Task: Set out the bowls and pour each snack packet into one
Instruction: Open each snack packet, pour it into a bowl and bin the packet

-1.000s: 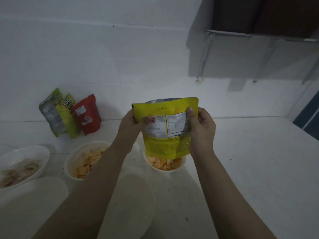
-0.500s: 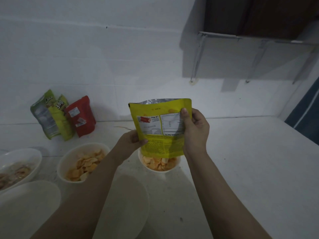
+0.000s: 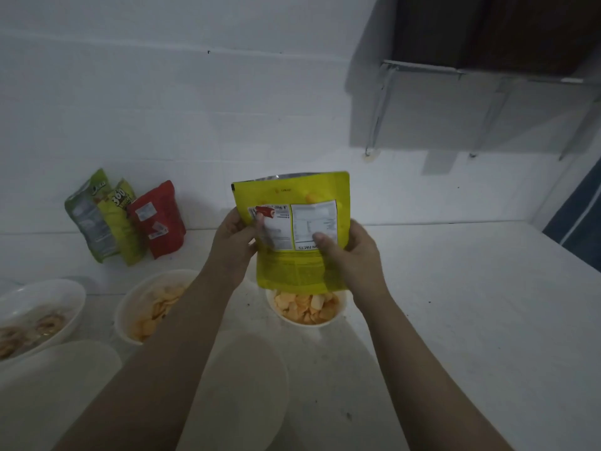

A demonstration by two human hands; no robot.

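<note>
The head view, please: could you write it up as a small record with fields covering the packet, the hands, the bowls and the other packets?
packet in hand: yellow snack packet, upside down, mouth over the small bowl
left hand: pinches the packet's left edge
right hand: grips its right side, thumb on the label
small bowl: holds orange snack pieces
bowl of chips: left of it, partly behind the left arm
bowl of rings: far left
empty bowls: two nearest the camera
other packets: two green packets and red packet lean on the wall
</note>
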